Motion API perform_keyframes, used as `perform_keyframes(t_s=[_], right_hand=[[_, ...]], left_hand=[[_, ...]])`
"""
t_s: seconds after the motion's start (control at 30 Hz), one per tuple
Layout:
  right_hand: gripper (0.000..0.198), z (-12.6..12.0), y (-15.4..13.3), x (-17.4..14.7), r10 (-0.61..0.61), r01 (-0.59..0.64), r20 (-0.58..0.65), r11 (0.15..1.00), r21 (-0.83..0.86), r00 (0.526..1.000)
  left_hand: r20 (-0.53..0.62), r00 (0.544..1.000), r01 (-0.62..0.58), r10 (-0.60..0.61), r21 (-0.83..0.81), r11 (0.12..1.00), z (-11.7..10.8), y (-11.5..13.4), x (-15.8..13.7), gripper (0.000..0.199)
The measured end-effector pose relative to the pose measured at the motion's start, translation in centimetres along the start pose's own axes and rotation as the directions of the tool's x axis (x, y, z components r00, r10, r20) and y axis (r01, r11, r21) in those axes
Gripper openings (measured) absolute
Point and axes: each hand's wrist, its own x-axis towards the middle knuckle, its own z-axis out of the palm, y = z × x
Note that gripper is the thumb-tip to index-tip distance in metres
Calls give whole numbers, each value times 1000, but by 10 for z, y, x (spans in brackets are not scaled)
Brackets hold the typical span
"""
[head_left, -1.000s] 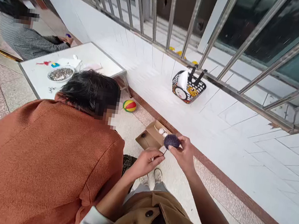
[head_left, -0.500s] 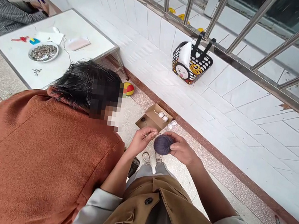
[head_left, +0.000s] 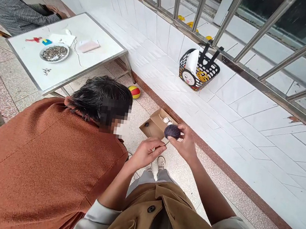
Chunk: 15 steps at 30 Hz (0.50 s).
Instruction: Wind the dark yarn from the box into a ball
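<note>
The right hand (head_left: 186,146) is closed part-way, its thumb on the near side and its fingers on the far side, gripping a ball of yarn (head_left: 172,131). The left hand (head_left: 146,153) is drawn nearly closed; its thumb and forefinger pinch a thin dark strand (head_left: 167,143) that runs up to the ball, and its remaining fingers are curled.

The ball is dark purple-grey, roughly round, with wound fibre showing at the surface. It is held clear of the ground, in front of the wearer's body, and covers part of an open cardboard box (head_left: 153,130) in the view. The box is plain brown, angular, and sits on the floor near the wall (head_left: 250,154). White rounded items (head_left: 167,120) lie inside; their material cannot be determined.

Beside the wearer, a person bends forward in a rust-coloured coat (head_left: 35,162) of coarse, nubbly weave. Beyond, a smooth white table (head_left: 70,74) with a metal edge carries a round white dish (head_left: 65,57) filled with small grey-brown pieces. A red-and-yellow ball (head_left: 134,92) rests on the floor near the table leg. A black perforated basket (head_left: 212,70) with strap handles hangs at the metal bars (head_left: 225,18), against glossy white tile.
</note>
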Motion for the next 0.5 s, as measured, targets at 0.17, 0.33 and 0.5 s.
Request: perform_keyframes(t_s=[0.17, 0.33, 0.5], right_hand=[[44, -14, 6, -5, 126, -182, 486, 981, 70, 865], [40, -22, 3, -11, 129, -476, 664, 796, 373, 736], [41, -15, -4, -8, 140, -406, 443, 698, 590, 885]], left_hand=[[-106, 987, 104, -117, -122, 987, -3, -3, 8, 30], [-199, 949, 199, -242, -216, 956, 8, -21, 10, 38], [-244, 935, 210, -256, -198, 957, 27, -27, 4, 43]])
